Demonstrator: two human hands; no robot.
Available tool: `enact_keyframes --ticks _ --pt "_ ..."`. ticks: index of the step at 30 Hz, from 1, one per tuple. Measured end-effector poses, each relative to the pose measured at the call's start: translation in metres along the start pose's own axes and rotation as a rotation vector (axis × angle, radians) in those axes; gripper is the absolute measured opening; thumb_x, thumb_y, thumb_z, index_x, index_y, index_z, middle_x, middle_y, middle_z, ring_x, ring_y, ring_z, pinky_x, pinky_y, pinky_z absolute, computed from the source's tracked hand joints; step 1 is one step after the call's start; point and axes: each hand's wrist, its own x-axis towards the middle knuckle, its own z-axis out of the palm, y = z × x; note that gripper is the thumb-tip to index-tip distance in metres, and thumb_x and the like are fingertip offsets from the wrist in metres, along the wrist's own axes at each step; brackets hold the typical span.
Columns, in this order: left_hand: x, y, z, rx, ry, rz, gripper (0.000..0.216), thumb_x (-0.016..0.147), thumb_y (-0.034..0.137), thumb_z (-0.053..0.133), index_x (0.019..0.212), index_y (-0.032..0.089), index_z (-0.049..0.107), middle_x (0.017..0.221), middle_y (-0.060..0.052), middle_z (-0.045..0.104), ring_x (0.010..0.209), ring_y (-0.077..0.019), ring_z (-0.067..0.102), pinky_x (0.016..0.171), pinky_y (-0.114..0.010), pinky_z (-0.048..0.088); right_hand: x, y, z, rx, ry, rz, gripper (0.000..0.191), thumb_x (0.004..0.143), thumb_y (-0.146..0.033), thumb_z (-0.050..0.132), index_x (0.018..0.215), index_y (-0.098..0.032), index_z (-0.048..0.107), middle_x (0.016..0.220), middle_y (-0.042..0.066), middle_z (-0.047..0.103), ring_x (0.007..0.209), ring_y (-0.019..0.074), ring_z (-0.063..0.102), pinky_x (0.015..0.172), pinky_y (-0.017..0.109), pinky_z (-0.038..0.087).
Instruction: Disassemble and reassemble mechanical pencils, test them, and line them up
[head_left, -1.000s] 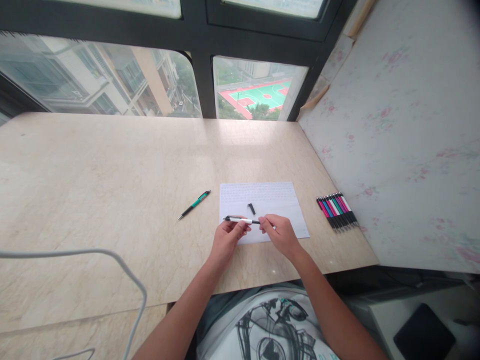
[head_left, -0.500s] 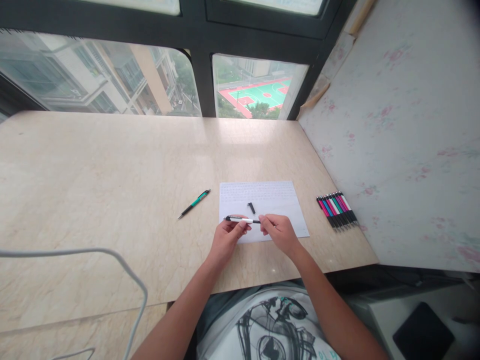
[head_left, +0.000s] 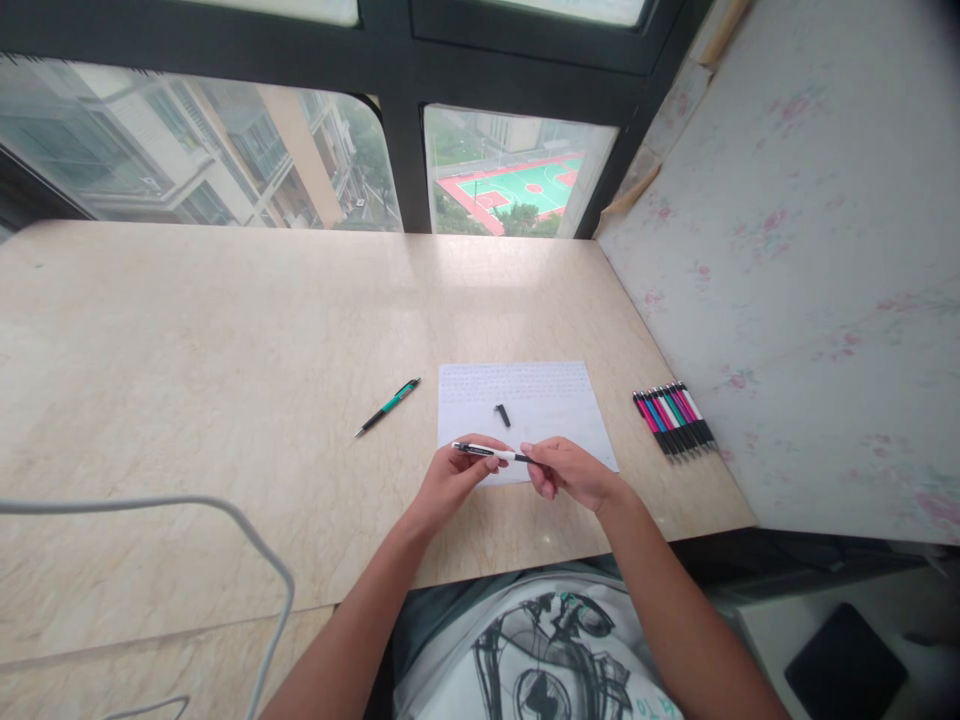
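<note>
A white mechanical pencil or pen with a black grip [head_left: 504,455] is held nearly level between my two hands, over the near part of a sheet of paper [head_left: 559,410]. My left hand [head_left: 456,478] pinches its white barrel near the clip end. The fingers of my right hand [head_left: 568,470] close round its black grip end, hiding the tip. Behind the hands, a small black cap-like piece [head_left: 502,415] lies on the paper. Rows of handwriting cover the paper's far part.
A green and black pen [head_left: 388,408] lies left of the paper. To the right, several coloured pens [head_left: 673,422] lie side by side near the flowered wall [head_left: 817,300]. A grey cable [head_left: 247,530] loops over the table's left front. Windows stand behind the table.
The held pen has shifted slightly right and nearer to me, and its grip end now tilts lower. My right hand has turned, with its fingers curled farther under the grip.
</note>
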Motion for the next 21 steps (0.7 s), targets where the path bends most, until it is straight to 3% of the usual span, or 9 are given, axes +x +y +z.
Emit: enact_keyframes --ticks 4,9,12,15,21 --pt "0.001 0.005 -0.003 0.057 -0.052 0.017 0.018 0.078 0.03 0.071 0.09 0.017 0.074 0.082 -0.008 0.07 0.077 -0.0192 0.062 0.074 -0.031 0.048 0.004 0.005 0.001 -0.021 -0.031 0.009 0.05 0.088 -0.053 0.052 0.057 -0.015 0.061 0.047 0.0 0.057 0.042 0.0094 0.05 0.045 0.021 0.036" --pt "0.006 -0.003 -0.002 0.027 0.191 -0.019 0.02 0.076 0.032 0.073 0.089 0.017 0.073 0.079 -0.007 0.071 0.075 -0.0185 0.063 0.072 -0.03 0.049 0.013 0.006 0.009 -0.325 0.233 -0.261 0.03 0.088 -0.044 0.055 0.08 -0.018 0.069 0.076 0.003 0.069 0.07 0.0142 0.061 0.061 0.024 0.044" --pt "0.007 -0.01 -0.003 -0.011 0.276 -0.027 0.022 0.076 0.033 0.073 0.089 0.016 0.072 0.076 -0.006 0.07 0.074 -0.0179 0.063 0.071 -0.029 0.049 0.014 0.004 0.014 -0.445 0.345 -0.39 0.022 0.083 -0.041 0.062 0.081 -0.02 0.069 0.078 0.001 0.068 0.07 0.015 0.059 0.062 0.025 0.044" --pt "0.007 -0.014 -0.005 -0.05 0.267 -0.024 0.022 0.077 0.034 0.072 0.088 0.016 0.072 0.076 -0.006 0.07 0.074 -0.0171 0.062 0.071 -0.029 0.048 0.014 0.004 0.016 -0.449 0.321 -0.406 0.026 0.086 -0.041 0.058 0.075 -0.019 0.068 0.07 0.0 0.066 0.064 0.0139 0.057 0.06 0.025 0.043" --pt "0.006 -0.013 -0.006 -0.08 0.186 -0.031 0.021 0.076 0.033 0.073 0.088 0.016 0.073 0.078 -0.005 0.071 0.074 -0.0168 0.062 0.072 -0.029 0.048 0.013 0.009 0.011 -0.231 0.149 -0.268 0.04 0.089 -0.048 0.053 0.065 -0.017 0.063 0.059 0.001 0.061 0.058 0.0129 0.056 0.059 0.025 0.041"
